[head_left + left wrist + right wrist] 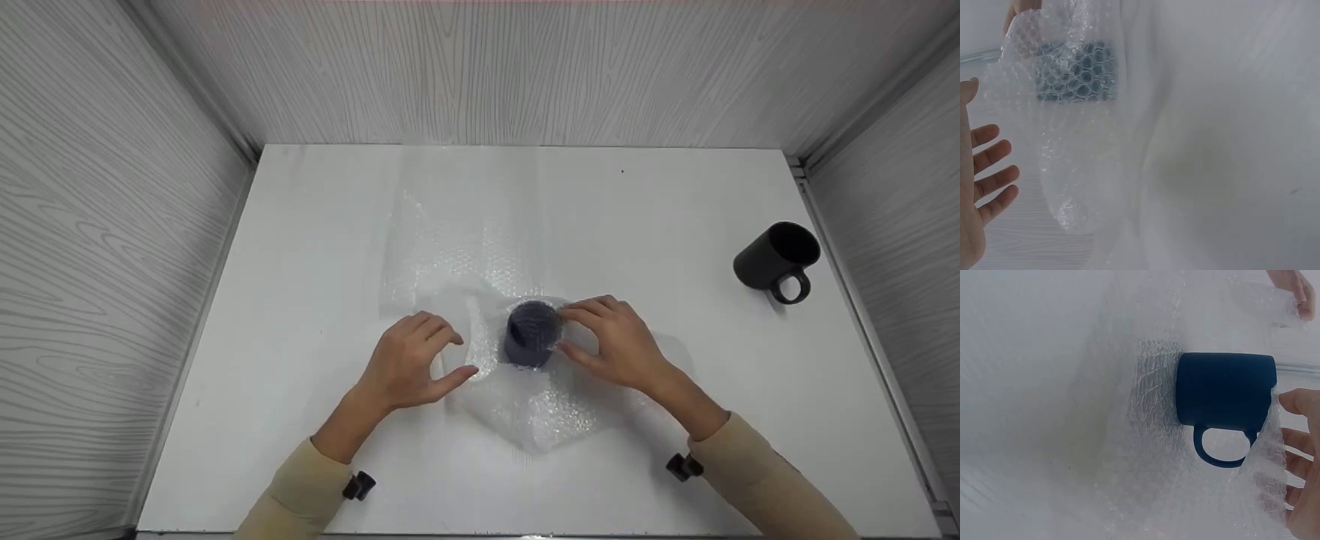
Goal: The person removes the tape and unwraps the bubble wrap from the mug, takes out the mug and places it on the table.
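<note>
A dark blue mug (1227, 391) stands amid clear bubble wrap (559, 412), its handle showing in the right wrist view. In the head view a layer of wrap lies over its top. My right hand (619, 341) is at the mug's right side, thumb and fingertips apart, touching the wrap at the rim. My left hand (412, 360) hovers left of the mug, its thumb and fingers spread and holding nothing. In the left wrist view, bubbles cover the mug's side, and the left fingers (994, 154) are apart from the wrap.
A black mug (772, 259) lies tilted at the right of the white table (300, 247). More bubble wrap (465, 217) stretches flat toward the back edge. Wood-patterned panels (480, 71) enclose the table at the back and sides.
</note>
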Available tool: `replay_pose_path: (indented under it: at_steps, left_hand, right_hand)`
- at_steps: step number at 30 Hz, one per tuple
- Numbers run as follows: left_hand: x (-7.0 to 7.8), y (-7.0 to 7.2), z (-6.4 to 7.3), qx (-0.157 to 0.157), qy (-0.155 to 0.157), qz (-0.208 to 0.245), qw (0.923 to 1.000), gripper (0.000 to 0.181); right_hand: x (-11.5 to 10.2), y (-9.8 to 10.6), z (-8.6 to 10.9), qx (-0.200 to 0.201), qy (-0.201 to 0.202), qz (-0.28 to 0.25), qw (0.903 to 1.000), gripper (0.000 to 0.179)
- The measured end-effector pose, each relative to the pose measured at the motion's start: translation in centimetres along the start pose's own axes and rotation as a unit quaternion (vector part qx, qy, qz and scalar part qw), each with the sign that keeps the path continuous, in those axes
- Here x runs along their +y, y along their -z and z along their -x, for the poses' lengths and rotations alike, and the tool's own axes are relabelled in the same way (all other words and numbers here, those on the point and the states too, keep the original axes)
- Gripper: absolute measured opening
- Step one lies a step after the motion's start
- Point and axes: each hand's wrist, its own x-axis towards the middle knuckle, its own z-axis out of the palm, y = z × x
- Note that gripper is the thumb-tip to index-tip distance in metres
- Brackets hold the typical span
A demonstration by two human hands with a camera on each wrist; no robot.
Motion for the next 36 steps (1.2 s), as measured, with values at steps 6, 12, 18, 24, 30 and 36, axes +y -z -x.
replay_pose_path:
  at_steps: [6, 12, 18, 24, 30, 36]
  left_hand:
    - [0.2, -0.4, -2.1, 0.002, -0.016, -0.014, 0.9998, 0.026]
    - [0.3, -1.6, -3.4, -0.026, -0.025, -0.022, 0.9991, 0.023]
    - [0.3, -2.3, -4.1, -0.063, -0.035, -0.025, 0.9970, 0.021]
    - [0.4, -2.7, -4.8, -0.092, -0.054, -0.029, 0.9939, 0.021]
    - [0.4, -2.9, -5.4, -0.131, -0.080, -0.054, 0.9867, 0.022]
    - [0.5, -2.6, -6.2, -0.185, -0.111, -0.062, 0.9745, 0.026]
  right_hand:
    - [0.0, 0.0, 0.0, 0.000, 0.001, -0.002, 1.0000, 0.047]
    - [0.1, 0.0, 0.0, -0.002, 0.001, -0.001, 1.0000, 0.046]
    - [0.1, 0.0, 0.0, -0.001, 0.003, 0.003, 1.0000, 0.047]
    - [0.0, 0.1, 0.0, -0.005, -0.002, 0.002, 1.0000, 0.048]
    - [-0.1, 0.1, 0.0, -0.006, -0.004, -0.007, 1.0000, 0.049]
    - [-0.1, 0.1, 0.0, 0.002, 0.000, -0.006, 1.0000, 0.049]
